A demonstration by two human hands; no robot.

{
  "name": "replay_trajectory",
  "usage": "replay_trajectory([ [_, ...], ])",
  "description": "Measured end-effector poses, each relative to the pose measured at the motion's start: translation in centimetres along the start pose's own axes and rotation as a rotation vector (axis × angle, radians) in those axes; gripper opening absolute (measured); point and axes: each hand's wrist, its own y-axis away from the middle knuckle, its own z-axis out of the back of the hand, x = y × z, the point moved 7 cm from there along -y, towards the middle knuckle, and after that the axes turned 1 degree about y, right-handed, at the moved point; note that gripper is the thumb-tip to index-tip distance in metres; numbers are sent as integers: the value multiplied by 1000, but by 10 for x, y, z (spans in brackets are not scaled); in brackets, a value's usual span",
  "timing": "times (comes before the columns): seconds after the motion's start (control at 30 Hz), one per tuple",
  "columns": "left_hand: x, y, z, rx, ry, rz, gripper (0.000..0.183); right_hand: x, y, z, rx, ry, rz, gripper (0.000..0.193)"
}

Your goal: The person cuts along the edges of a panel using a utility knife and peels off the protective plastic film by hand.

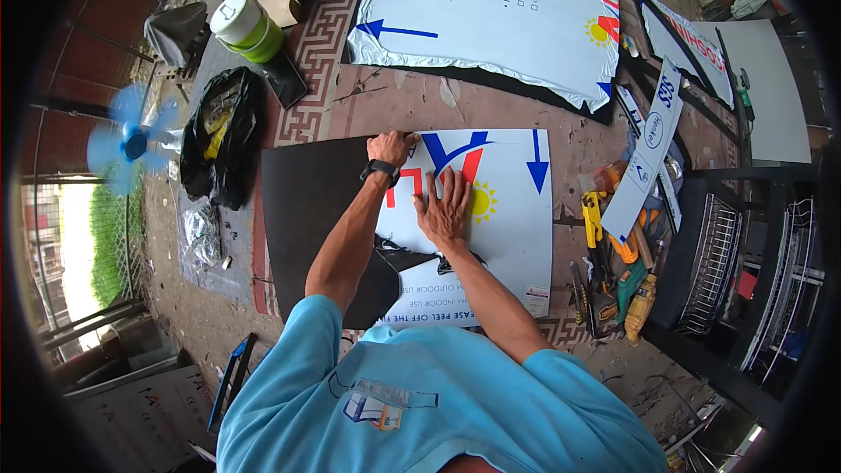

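Observation:
A flat panel lies before me, its right part white film (517, 245) printed with red and blue shapes and a yellow sun, its left part plain black (307, 219). The border between the two is ragged low in the middle, where crumpled black pieces (403, 256) lie on the white. At the panel's far edge, where black meets white, my left hand (392, 151) is closed with curled fingers; what they hold is hidden. A dark band circles that wrist. My right hand (445, 210) rests flat on the white film beside the sun, fingers spread.
Another film-covered panel (482, 26) lies beyond. Hand tools (626, 254) and a long white strip (646, 149) are at the right, near black racks (710, 254). Leftward are a black plastic bag (228, 136), a green-white jug (247, 28), a phone (285, 79) and a spinning blue fan (133, 142).

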Motion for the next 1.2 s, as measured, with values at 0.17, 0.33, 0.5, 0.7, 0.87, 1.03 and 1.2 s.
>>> replay_trajectory([
  [0.17, -41, 68, -13, -124, 263, -310, 35, -14, 1, 0, -63, 24, -41, 57],
  [0.33, -48, 71, 33, -383, 260, -170, 38, -13, -2, 2, -82, -23, -51, 55],
  [0.5, -79, 42, 28, -326, 148, -169, 74, -21, 2, 8, -55, -144, -11, 58],
  [0.7, -60, 15, -30, -56, 140, -33, 54, -42, 32, 18, -59, -61, -62, 56],
  [0.87, -37, 49, 12, -604, 150, 4, 51, -47, 35, 13, -19, -37, -118, 53],
  [1.03, -23, 38, -1, -426, 193, -55, 24, -44, 30, 19, -91, -49, -86, 51],
  [1.2, -35, 38, -11, -299, 529, 140, 27, -46, 33, 14, -73, -34, -102, 52],
])
